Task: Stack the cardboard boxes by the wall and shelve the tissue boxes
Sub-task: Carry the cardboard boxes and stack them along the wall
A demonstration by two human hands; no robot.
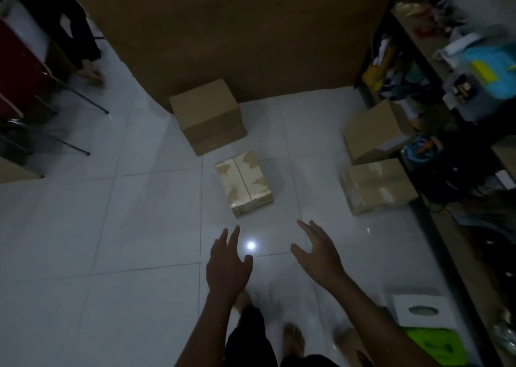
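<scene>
Head view shows both hands stretched forward above the white tiled floor (69, 227), and neither one holds anything. On the left hand (227, 266) the fingers are straight and a little spread, palm down. The right hand (318, 250) is also open, with the fingers straight and the thumb held apart from them. Between the two hands a bright spot of light (251, 245) reflects on the tiles.

Just ahead of the fingertips, but not touching them, a small taped cardboard box (244, 183) lies on the floor. Behind it, near the wall (237, 31), a plain larger cardboard box (208, 115) stands on the floor; it looks like two boxes stacked, but I cannot tell for sure. To the right, close to the shelf unit (452, 81), are two more cardboard boxes: a tilted one (374, 132) and, just in front of it, a taped one (377, 186).

At the lower right, beside the shelf, a white tissue box (421, 309) rests on the floor, and a green tissue box (438, 344) is just next to it, nearer to the camera. The shelf is full of mixed, blurred items.

At the upper left another person's bare foot (89, 74) stands on the tiles near metal legs (83, 101) of some furniture.
</scene>
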